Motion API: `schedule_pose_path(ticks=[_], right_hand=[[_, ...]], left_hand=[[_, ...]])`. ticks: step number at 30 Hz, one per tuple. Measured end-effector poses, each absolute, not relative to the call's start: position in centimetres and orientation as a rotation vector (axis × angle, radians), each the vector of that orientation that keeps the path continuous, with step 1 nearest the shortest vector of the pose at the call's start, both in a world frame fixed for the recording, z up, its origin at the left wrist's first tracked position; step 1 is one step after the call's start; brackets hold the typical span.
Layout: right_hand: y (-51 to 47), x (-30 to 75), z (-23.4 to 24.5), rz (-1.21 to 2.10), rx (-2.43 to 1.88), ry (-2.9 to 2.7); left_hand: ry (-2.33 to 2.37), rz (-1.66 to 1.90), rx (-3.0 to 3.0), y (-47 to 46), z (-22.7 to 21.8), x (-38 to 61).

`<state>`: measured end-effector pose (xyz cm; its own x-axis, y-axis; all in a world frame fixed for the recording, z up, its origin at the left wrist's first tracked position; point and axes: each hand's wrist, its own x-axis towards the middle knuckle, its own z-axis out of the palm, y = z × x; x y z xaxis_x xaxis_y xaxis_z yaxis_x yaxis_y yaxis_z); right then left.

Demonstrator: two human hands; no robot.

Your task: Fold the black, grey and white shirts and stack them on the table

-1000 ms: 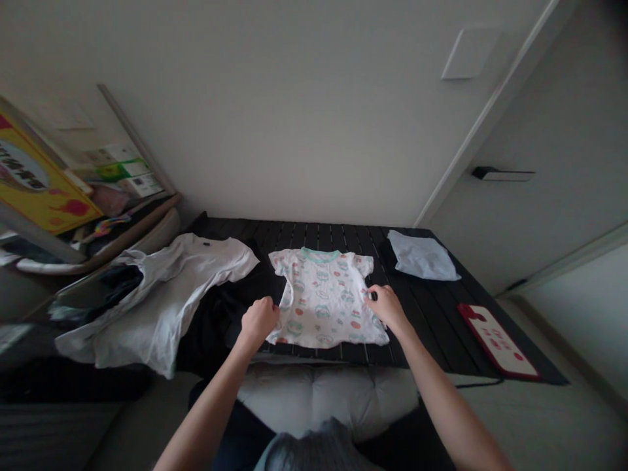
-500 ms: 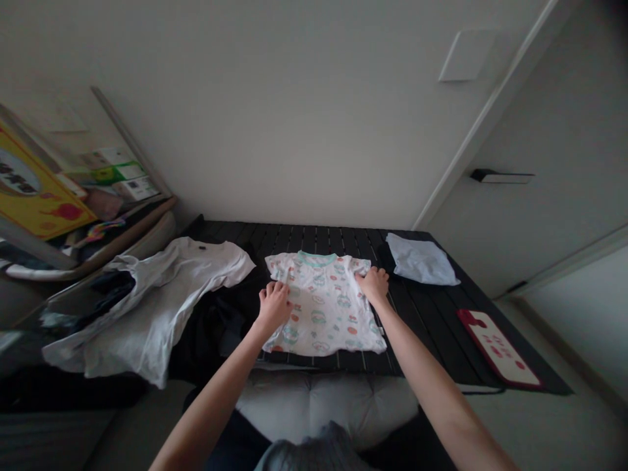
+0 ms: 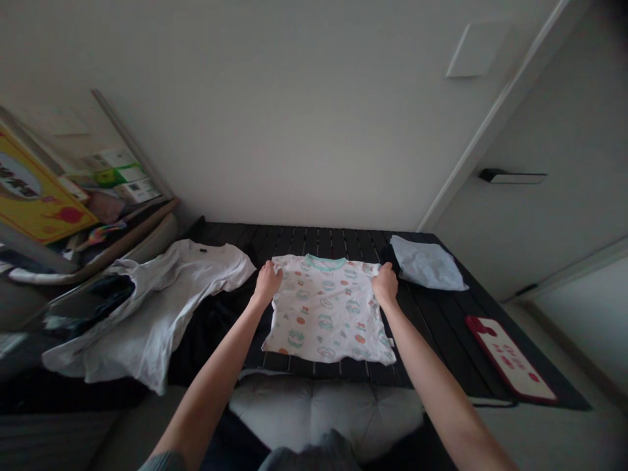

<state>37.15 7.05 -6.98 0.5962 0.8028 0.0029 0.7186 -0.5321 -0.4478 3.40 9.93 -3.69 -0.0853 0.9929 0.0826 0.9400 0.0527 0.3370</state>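
Note:
A small white T-shirt [image 3: 326, 314] with a mint neckband and a green and orange print lies spread on the black slatted table [image 3: 436, 333], collar toward the wall. My left hand [image 3: 267, 282] is closed on its left sleeve. On the other side, my right hand [image 3: 385, 284] grips the right sleeve. The fabric between the two hands is fairly flat, with its hem near the table's front edge. My fingertips are partly hidden by the backs of the hands.
A larger white shirt [image 3: 171, 307] lies rumpled at the left over dark clothing. Folded light-grey cloth [image 3: 428, 263] sits at the right rear, on something black. Nearer is a red-and-white board [image 3: 510, 358]. A grey cushion [image 3: 324, 412] is in front; the wall rises behind.
My left hand has moved up from the shirt's side to its left sleeve and closed there. My right hand has closed on the right sleeve. The shirt has shifted slightly and its top looks straighter.

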Motion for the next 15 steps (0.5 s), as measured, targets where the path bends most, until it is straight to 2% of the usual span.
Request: schedule_pose_path(ticks=[7,15], right_hand=[[7.4,37.3,-7.4,0.306,-2.575,-1.107],[8.4,37.7,-7.5,0.367,-2.411,-1.137]], left_hand=[[2.313,0.476,1.780,13.1,-5.9,4.5],[2.147,0.722,1.608,13.9,-6.3,3.9]])
